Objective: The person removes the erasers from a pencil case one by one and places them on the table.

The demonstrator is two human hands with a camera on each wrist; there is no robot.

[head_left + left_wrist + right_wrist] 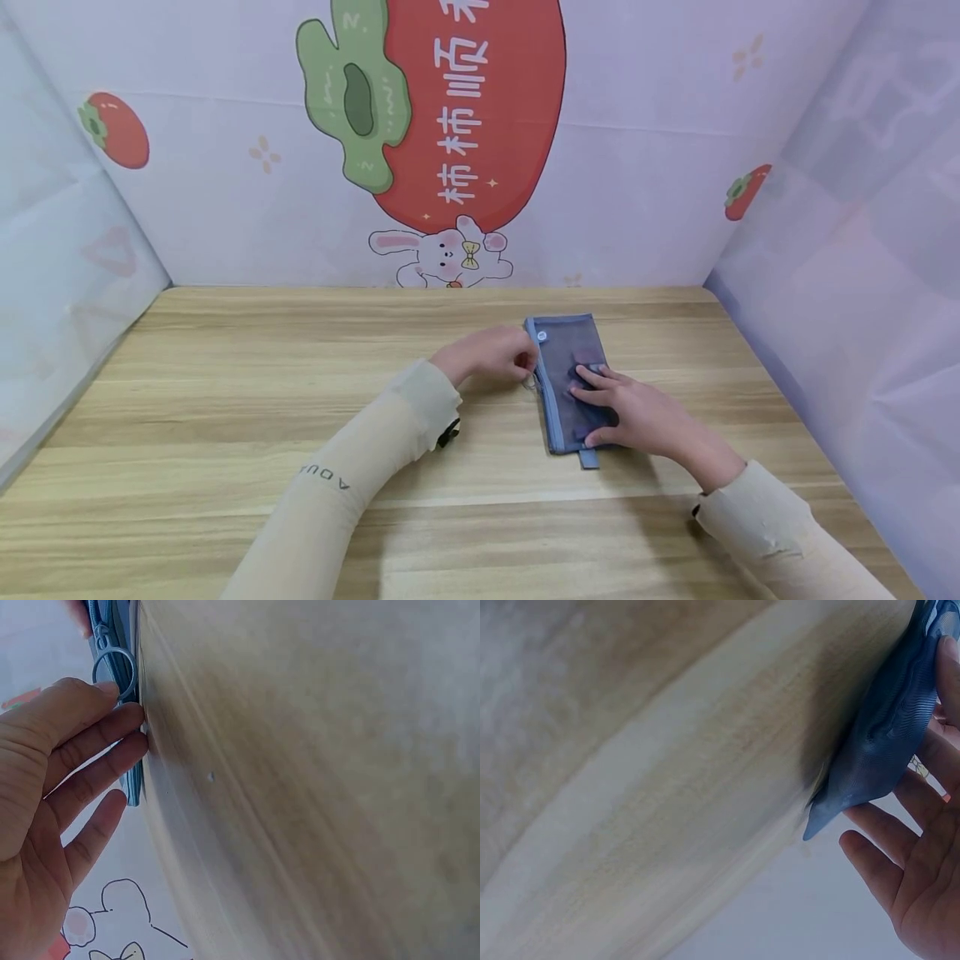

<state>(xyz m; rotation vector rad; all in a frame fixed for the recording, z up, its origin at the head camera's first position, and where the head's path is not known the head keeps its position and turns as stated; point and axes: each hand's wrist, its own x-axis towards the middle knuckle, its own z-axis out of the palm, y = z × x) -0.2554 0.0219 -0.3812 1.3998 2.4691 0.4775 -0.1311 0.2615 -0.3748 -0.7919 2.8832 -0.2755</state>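
A blue-grey mesh zipper pouch point(562, 350) lies on the table, with dark contents dimly showing through the mesh. My left hand point(491, 354) is at its left edge, beside the zipper. In the left wrist view, the thumb and index finger of that hand point(56, 765) pinch at the round ring of the zipper pull point(134, 671). My right hand point(648, 412) rests with spread fingers on the pouch's lower right part. From the right wrist view, the fingers of this hand point(937, 847) lie against the bulging pouch point(877, 742). The contents' kind cannot be made out.
The wood-grain table point(262, 400) extends around the pouch. A back wall sheet point(637, 167) with persimmon and rabbit prints stands behind it, and pale side sheets point(862, 275) flank the table. A fabric tab point(589, 459) sticks out at the pouch's near end.
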